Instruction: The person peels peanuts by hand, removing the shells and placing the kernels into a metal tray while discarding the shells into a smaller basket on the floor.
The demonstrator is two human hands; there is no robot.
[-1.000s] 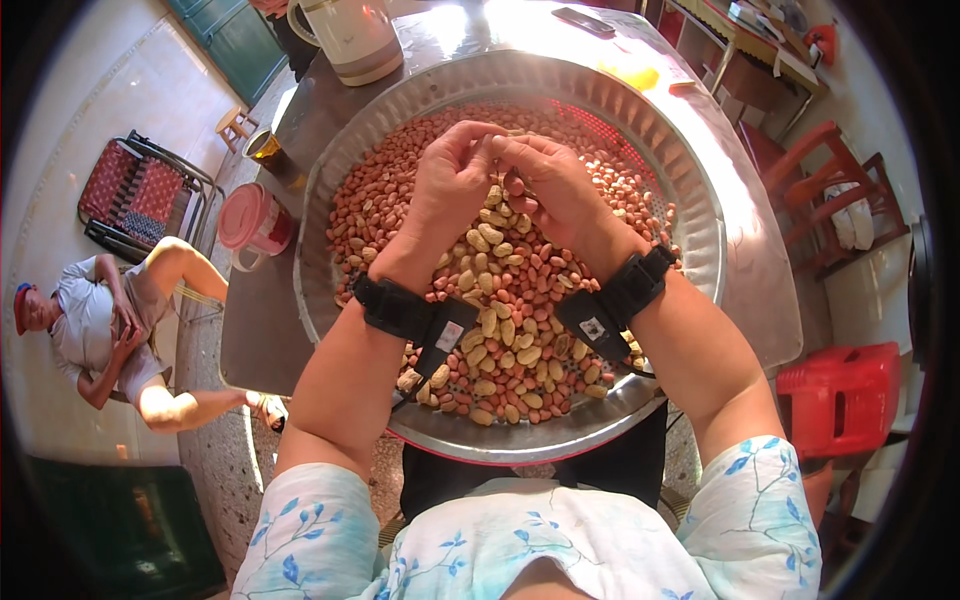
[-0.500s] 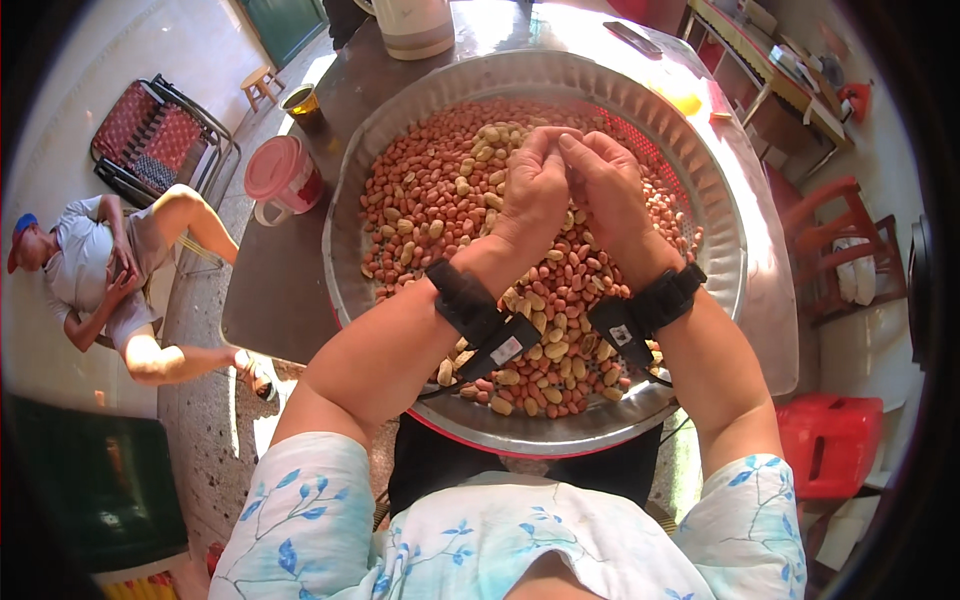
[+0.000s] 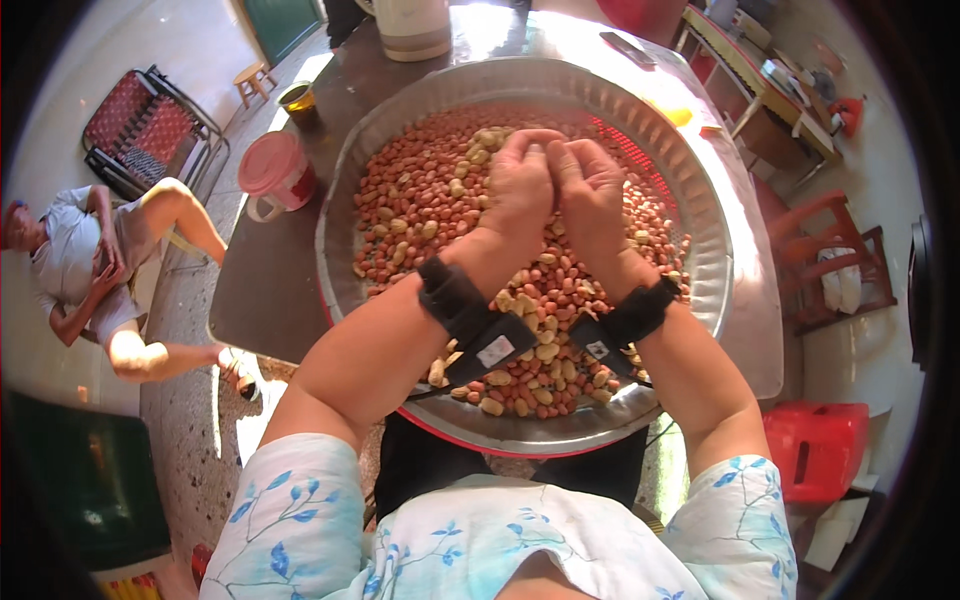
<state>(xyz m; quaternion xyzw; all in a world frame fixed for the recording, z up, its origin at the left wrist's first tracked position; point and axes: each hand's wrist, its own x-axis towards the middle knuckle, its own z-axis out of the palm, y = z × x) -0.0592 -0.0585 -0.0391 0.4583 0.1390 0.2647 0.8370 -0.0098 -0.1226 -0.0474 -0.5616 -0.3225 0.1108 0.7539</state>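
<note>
Silver fluted metal forms the wide round pan (image 3: 710,240) at the centre of the frame, its raised wall apparently keeping loose nuts from rolling off. Inside it, small reddish-pink shelled peanuts (image 3: 390,205) spread toward the upper left, while tan, ridged unshelled peanuts (image 3: 546,352) lie mixed with them nearer the lower centre, probably for short reach. Above the load, the left hand (image 3: 521,188) and right hand (image 3: 590,192) meet, fingers curled and thumbs side by side, a pose that suits small two-handed work. Their grip is narrow, but I cannot tell whether a peanut sits inside; the fingertips are hidden. Black wrist straps (image 3: 452,300) lie behind each hand, low over the peanuts, and could brush them.

At the bottom, the pan's rim seems to overhang the near edge of the grey worktop (image 3: 262,308), so downward pressure there might tip it. A pink lidded mug (image 3: 275,165) stands near the rim at left, limiting sideways room; at right, a sunlit strip of worktop separates the rim from the outer edge.
</note>
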